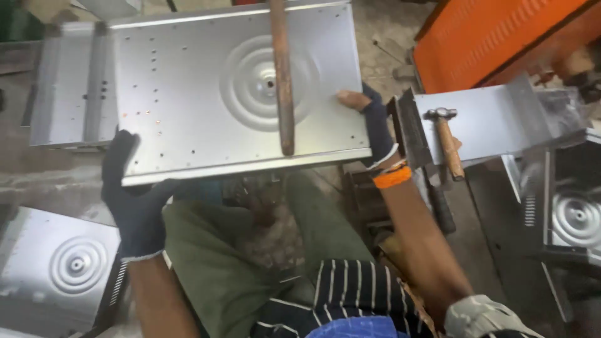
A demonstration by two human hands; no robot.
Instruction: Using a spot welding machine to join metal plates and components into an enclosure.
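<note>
I hold a flat grey sheet-metal panel (188, 94) with a round pressed ring pattern and small punched holes, tilted over my lap. My left hand (134, 200), in a dark glove, grips its near left corner. My right hand (374, 122), in a dark fingerless glove with an orange wristband, grips the right edge. A rusty metal bar (283, 81) stands across the panel's middle, running from the top down to its near edge.
A hammer (447, 141) with a wooden handle lies on a bent metal sheet (501, 116) to the right. More pressed panels lie at the lower left (56, 269), far left (69, 87) and right (573, 200). An orange machine cover (501, 37) sits upper right.
</note>
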